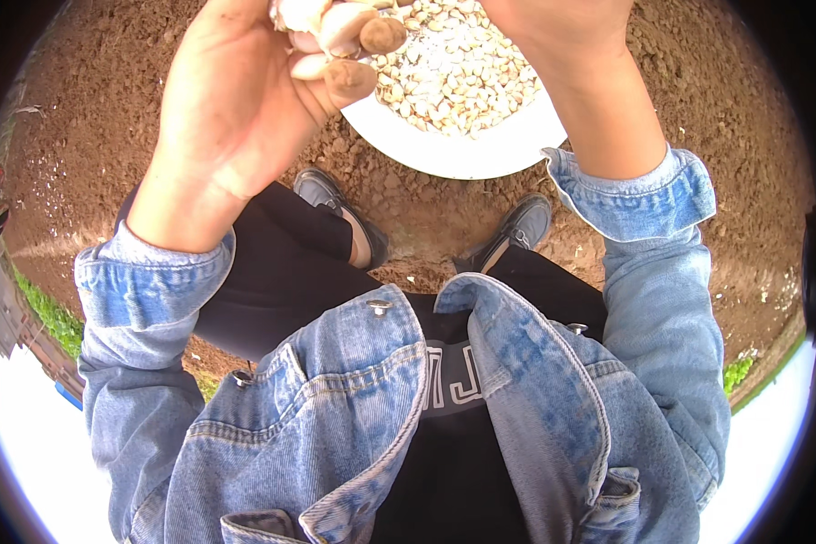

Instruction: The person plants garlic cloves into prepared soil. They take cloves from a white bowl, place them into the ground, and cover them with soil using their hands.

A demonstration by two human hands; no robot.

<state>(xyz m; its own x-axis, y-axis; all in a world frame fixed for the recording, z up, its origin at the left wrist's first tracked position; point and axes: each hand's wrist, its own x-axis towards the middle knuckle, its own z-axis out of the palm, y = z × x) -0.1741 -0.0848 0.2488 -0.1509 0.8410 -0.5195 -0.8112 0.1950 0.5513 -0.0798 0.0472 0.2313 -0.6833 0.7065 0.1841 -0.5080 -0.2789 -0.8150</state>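
At the top left my left hand point(249, 100) is turned palm up. Its fingers curl round a whitish, pink-tinged garlic bulb point(297, 16), partly cut off by the top edge. Soil darkens the fingertips. My right hand point(567, 23) reaches up at the top right, over the rim side of a white basin point(453, 163); its fingers lie outside the picture, so their state is hidden. Many loose pale garlic cloves point(462, 77) fill the basin between my hands.
Brown crumbly soil point(716, 118) surrounds the basin. Below it are my two grey shoes point(322, 192), set apart, and my legs in black trousers point(272, 272). Rolled denim cuffs point(639, 195) circle both forearms. Green grass point(45, 313) shows at the far left.
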